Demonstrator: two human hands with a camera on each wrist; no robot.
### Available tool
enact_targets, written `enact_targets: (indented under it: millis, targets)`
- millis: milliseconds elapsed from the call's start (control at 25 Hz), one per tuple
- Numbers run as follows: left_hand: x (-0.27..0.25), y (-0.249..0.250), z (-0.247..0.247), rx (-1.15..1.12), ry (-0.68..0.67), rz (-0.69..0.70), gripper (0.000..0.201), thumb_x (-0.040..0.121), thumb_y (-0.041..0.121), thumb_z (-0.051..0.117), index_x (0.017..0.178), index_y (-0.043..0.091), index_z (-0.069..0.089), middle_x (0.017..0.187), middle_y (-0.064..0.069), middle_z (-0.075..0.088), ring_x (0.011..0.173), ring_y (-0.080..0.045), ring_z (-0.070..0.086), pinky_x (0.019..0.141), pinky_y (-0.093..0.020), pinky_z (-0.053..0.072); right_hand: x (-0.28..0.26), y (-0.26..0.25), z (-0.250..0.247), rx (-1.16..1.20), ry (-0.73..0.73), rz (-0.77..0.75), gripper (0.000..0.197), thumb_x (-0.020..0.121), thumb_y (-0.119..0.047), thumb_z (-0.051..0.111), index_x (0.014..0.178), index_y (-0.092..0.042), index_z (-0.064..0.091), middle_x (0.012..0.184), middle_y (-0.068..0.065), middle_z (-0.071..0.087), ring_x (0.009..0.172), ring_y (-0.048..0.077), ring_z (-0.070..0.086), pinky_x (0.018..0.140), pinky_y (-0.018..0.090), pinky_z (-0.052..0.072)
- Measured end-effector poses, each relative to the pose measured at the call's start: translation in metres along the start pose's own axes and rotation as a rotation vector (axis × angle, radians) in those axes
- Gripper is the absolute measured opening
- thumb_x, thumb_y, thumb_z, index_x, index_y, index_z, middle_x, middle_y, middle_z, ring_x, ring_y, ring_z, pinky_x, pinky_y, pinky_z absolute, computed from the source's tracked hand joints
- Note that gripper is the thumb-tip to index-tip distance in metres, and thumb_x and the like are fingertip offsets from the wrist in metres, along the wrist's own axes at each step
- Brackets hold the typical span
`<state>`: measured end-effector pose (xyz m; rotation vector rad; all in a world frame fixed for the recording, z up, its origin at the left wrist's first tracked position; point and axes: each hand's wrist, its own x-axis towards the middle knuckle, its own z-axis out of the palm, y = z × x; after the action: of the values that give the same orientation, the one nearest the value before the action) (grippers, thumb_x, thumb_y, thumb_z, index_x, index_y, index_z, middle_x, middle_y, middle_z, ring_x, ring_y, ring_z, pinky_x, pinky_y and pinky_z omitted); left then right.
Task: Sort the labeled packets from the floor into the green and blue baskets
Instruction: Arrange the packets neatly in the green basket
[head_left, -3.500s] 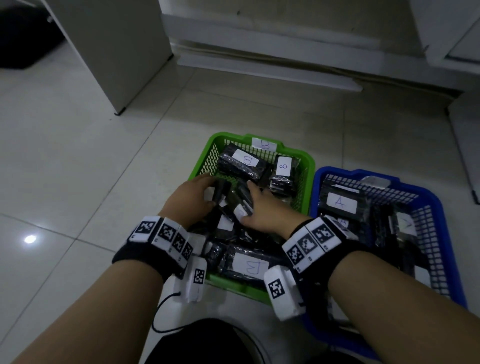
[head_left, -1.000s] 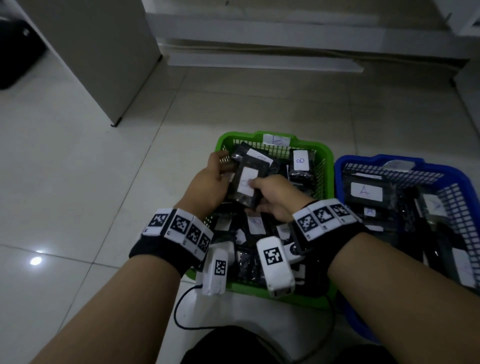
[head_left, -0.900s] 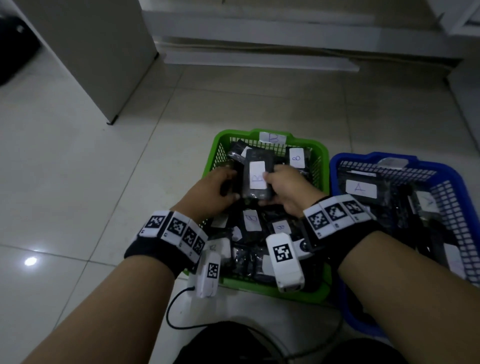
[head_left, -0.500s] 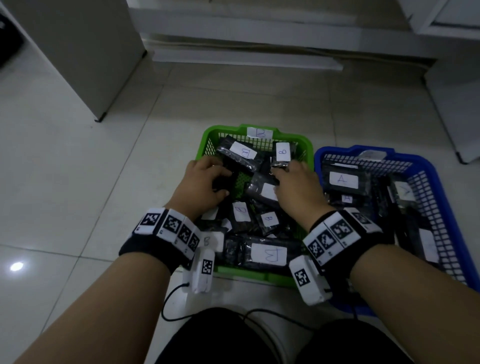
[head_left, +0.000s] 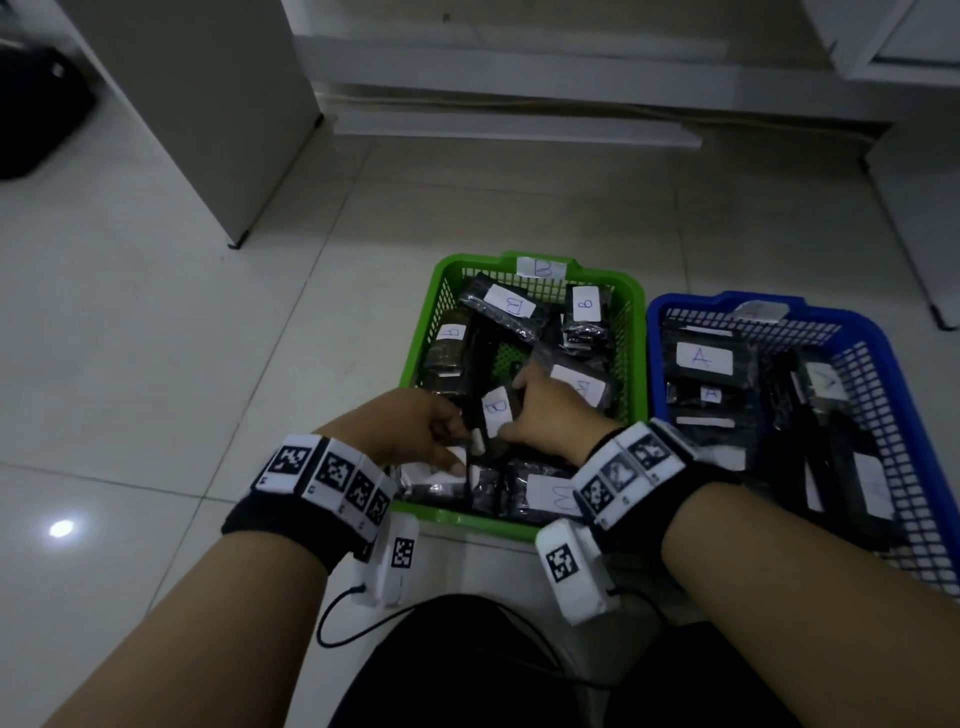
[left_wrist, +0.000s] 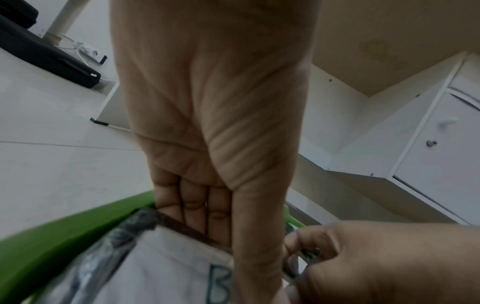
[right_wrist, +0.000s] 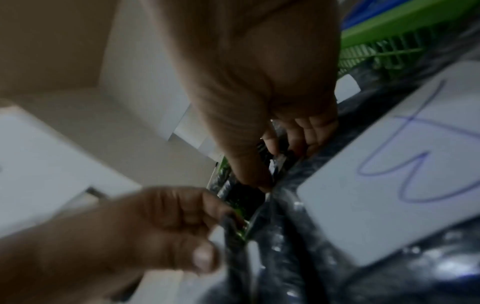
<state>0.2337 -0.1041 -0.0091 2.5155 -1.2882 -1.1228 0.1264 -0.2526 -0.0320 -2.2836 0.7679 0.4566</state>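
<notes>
The green basket (head_left: 608, 278), tagged B, holds several black packets with white B labels. To its right, the blue basket (head_left: 691, 299) holds packets labelled A. Both hands are at the front of the green basket. One B packet (head_left: 496, 410) stands upright between them. My left hand (head_left: 457, 441) grips it, thumb over the label and fingers behind, as the left wrist view shows (left_wrist: 228, 232). My right hand (head_left: 524, 410) pinches its right edge (right_wrist: 275, 156). A larger labelled packet (right_wrist: 389, 164) lies flat beside my right hand.
Pale floor tiles (head_left: 156, 389) stretch to the left of the baskets. A white cabinet panel (head_left: 208, 130) stands at the back left, a low white ledge (head_left: 519, 130) runs along the back, and another cabinet (head_left: 924, 208) is at the right. A black bag (head_left: 31, 114) sits far left.
Half a second ago both hands lay flat deeper in the green basket on the packets. They have drawn back to its front and now hold one B packet upright between them.
</notes>
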Motion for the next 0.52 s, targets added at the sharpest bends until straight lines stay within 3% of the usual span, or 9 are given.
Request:
enact_targets:
  millis: [80,160,240,320,400,520]
  targets:
    - [-0.001,-0.001,-0.001,-0.051,0.035,0.022,0.038,0.072,0.030,0.079,0.106,0.021,0.065,0.095,0.005,0.064,0.090,-0.010,0.057,0.076,-0.019,0.039,0.000,0.002,-0.013,0.172,-0.012,0.037,0.046,0.079,-0.014,0.065,0.122,-0.006,0.053,0.109,0.017,0.063,0.091,0.029,0.062,0.069,0.031,0.050]
    - [0.001,0.001,-0.003,-0.123,0.117,0.029,0.034,0.075,0.029,0.077,0.106,0.022,0.065,0.095,0.007,0.063,0.092,-0.010,0.058,0.078,-0.019,0.038,-0.005,0.008,-0.031,0.170,0.052,0.021,0.034,0.081,-0.004,0.057,0.115,-0.007,0.063,0.115,0.019,0.063,0.092,0.031,0.063,0.078,0.033,0.054]
    - [0.004,0.004,-0.002,-0.181,0.230,0.041,0.028,0.081,0.028,0.072,0.107,0.025,0.065,0.096,0.009,0.063,0.090,-0.007,0.056,0.078,-0.017,0.037,-0.012,0.018,-0.047,0.041,0.104,0.057,0.039,0.085,-0.002,0.053,0.121,-0.015,0.062,0.131,0.015,0.046,0.103,0.032,0.058,0.087,0.030,0.049]
    - [0.008,0.009,0.000,-0.219,0.318,0.067,0.023,0.085,0.025,0.068,0.108,0.026,0.065,0.100,0.009,0.064,0.089,-0.006,0.057,0.078,-0.017,0.038,-0.018,0.028,-0.052,-0.173,0.088,0.086,0.041,0.087,-0.003,0.051,0.124,-0.018,0.059,0.133,0.013,0.036,0.106,0.031,0.055,0.085,0.030,0.046]
    - [0.012,0.011,0.003,-0.239,0.377,0.093,0.023,0.086,0.021,0.066,0.108,0.027,0.065,0.104,0.009,0.067,0.092,-0.006,0.060,0.081,-0.020,0.043,-0.024,0.034,-0.044,-0.379,0.087,0.037,0.040,0.087,-0.002,0.050,0.125,-0.014,0.056,0.126,0.013,0.041,0.108,0.031,0.050,0.086,0.034,0.047]
    - [0.019,0.006,0.008,-0.123,0.436,0.094,0.030,0.081,0.018,0.067,0.108,0.031,0.062,0.106,0.009,0.067,0.098,-0.012,0.062,0.088,-0.034,0.050,-0.030,0.031,-0.035,-0.530,0.260,-0.098,0.042,0.083,0.001,0.049,0.123,-0.014,0.052,0.121,0.011,0.046,0.114,0.031,0.041,0.088,0.040,0.040]
